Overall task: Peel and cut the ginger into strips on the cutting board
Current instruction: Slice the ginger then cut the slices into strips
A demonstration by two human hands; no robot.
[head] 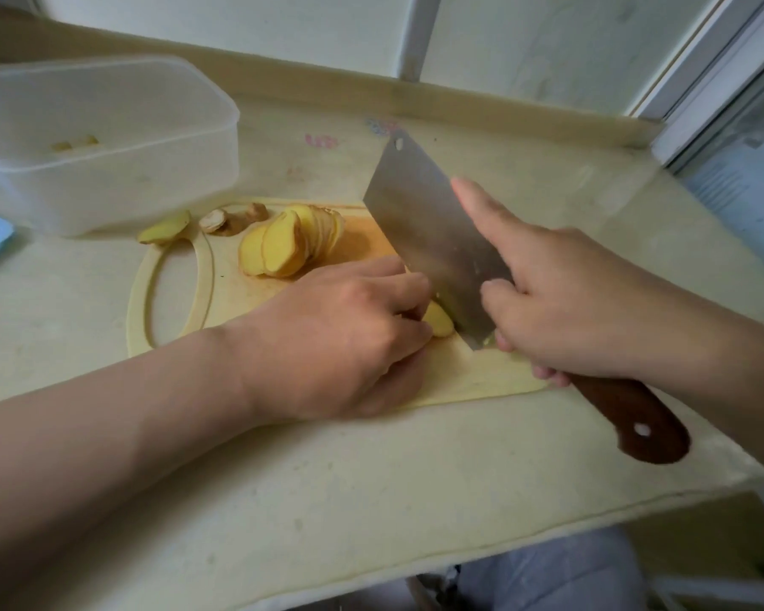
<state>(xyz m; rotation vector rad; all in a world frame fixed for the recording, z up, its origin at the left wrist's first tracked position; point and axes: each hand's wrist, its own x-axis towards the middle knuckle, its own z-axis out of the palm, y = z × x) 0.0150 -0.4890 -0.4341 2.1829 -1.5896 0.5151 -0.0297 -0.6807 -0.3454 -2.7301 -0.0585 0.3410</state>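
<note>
One ginger piece (441,323) on the near part of the cutting board (173,275), between my left hand (340,341) and the cleaver (428,222), touching the blade; long axis hidden | left fingers curled down, pinning it | right hand (561,310) wrapped round the handle, forefinger straight along the blade | sliced stack (283,244) farther left

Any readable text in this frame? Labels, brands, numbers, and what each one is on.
No legible text anywhere.
Pink mark on the countertop: too blurred to read.
Bluish mark on the countertop, by the cleaver tip: too blurred to read.
Cleaver blade: no brand or stamp visible.
Translucent container: no label visible.
</note>
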